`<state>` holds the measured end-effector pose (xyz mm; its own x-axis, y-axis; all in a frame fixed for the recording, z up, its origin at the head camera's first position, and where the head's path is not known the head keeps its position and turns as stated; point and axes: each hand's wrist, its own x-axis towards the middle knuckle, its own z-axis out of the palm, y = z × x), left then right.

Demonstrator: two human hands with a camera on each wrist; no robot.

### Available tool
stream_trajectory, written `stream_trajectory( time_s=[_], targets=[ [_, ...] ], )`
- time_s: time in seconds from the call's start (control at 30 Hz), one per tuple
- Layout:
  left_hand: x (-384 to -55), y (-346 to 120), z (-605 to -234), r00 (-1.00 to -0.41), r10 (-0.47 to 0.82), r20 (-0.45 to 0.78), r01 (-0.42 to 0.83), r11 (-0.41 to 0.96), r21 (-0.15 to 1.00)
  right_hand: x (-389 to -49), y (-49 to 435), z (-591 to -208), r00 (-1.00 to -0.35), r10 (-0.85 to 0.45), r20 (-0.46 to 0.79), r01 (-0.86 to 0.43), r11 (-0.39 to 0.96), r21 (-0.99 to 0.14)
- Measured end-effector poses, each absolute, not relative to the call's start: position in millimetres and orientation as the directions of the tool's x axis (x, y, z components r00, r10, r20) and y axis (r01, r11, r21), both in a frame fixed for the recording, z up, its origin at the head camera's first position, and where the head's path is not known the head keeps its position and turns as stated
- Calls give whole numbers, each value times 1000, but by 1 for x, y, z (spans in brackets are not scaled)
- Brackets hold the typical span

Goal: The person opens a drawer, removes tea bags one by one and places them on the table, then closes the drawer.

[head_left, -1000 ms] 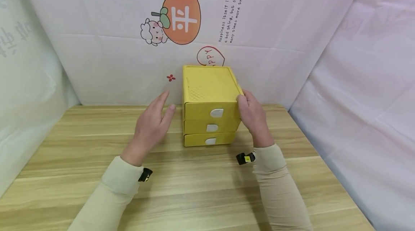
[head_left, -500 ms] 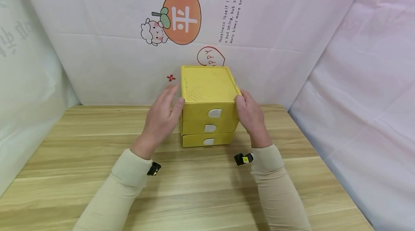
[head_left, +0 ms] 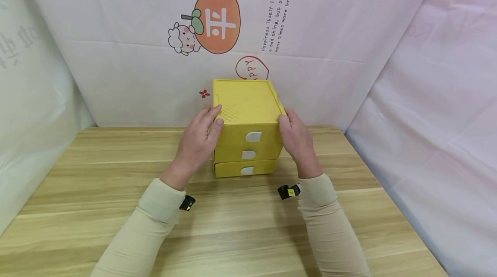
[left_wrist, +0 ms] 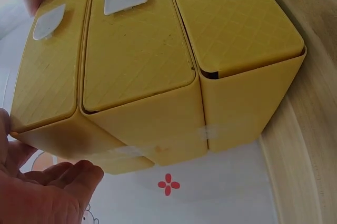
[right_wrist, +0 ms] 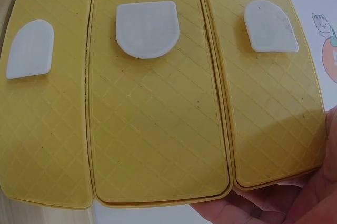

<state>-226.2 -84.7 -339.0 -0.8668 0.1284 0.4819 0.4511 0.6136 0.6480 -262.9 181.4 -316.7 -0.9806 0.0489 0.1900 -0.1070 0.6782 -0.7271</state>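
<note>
Woodgrain tabletop (head_left: 97,173), room either side, left fingers (head_left: 207,117) and right fingers (head_left: 292,116) round yellow drawers (head_left: 242,143) near its back edge (head_left: 132,127).

The yellow three-drawer plastic box (head_left: 236,139) hid part of the printed red heart outline (head_left: 252,67); the head view's top edge cropped the black lettering (head_left: 276,14).

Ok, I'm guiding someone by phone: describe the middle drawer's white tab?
Far across the wooden table, find the yellow drawer unit. On its front, the middle white tab rounds rightward in the head view, while the top tab and bottom tab round leftward.
</note>
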Motion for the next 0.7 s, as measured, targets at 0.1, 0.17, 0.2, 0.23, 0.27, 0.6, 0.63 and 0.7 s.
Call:
stream_trajectory(
  time_s=[0.1, 0.17, 0.2, 0.23, 0.27, 0.6, 0.63, 0.7],
  targets=[
    [-227, -85, -339, -854, 128, 504, 471, 599, 648, -263, 180, -317, -979, 47, 197, -113, 680, -725],
    [-227, -85, -339, -845, 126, 519, 485, 587, 648, -262, 179, -317, -978, 47, 203, -117, 680, -724],
    [-227, -85, -339, -843, 123, 524, 489, 582, 649, -262, 178, -317, -978, 48, 204, -118, 679, -724],
    [-227, -85, -339, -841, 120, 527, 491, 578, 652, -262, 177, -317, -977, 47, 206, -120, 678, -725],
    [-227, -85, -338, -841, 117, 528, 491, 576, 654, -261, 177, -317, -977, 44, 207, -123, 678, -725],
    [-227, -86, -338, -850, 59, 523, 469, 535, 703, -258, 171, -316, -976, 46, 214, -129, 671, -730],
    [-226, -86, -338, -852, 50, 521, 465, 531, 709, -258, 171, -316, -976, 46, 212, -127, 670, -731],
    [-226, -86, -337, -856, 33, 516, 454, 529, 717, -257, 170, -316, -977, 44, 211, -128, 670, -732]
  ],
)
